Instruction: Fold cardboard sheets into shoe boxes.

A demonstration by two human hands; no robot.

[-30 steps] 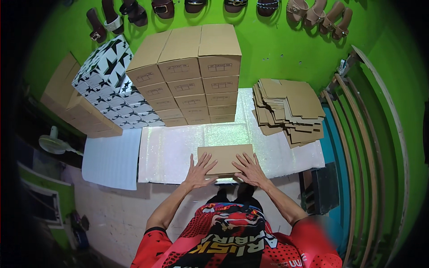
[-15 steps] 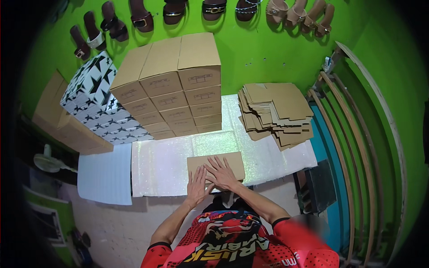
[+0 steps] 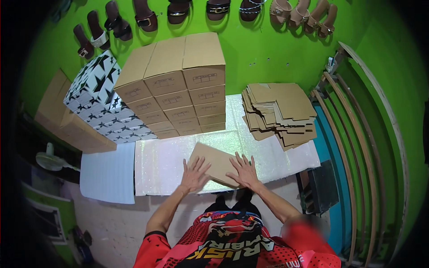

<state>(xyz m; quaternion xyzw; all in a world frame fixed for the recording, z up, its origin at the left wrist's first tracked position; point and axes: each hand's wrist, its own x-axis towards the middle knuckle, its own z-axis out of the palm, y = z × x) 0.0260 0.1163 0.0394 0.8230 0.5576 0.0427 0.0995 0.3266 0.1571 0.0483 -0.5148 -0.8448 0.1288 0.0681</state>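
Flat box [image 3: 213, 163]: a brown cardboard piece lying tilted on the table [image 3: 165, 165], near its front edge, right in front of the person.
Handling: likely light and thin, stiff enough to hold its shape but easy to bend along its creases; the smooth face could slide on the glittery table cover. Best taken by the edges or corners, not by the middle.
Left hand [image 3: 195, 174]: fingers spread wide, palm flat down on the box's near left part; it presses, it does not grip.
Right hand [image 3: 244, 171]: also spread flat, resting on the box's near right edge; nothing is clasped.
Hands together: both open, side by side, slightly apart, each touching the same cardboard.
Box stack [image 3: 176, 89]: closed brown boxes piled in rows at the table's back, behind the flat box.
Cardboard pile [image 3: 279, 111]: loose flat blanks stacked at the back right.
Patterned boxes [image 3: 96, 100]: black-and-white ones, left of the brown stack.
Wall [image 3: 268, 49]: green, with sandals [image 3: 214, 8] hung along the top.
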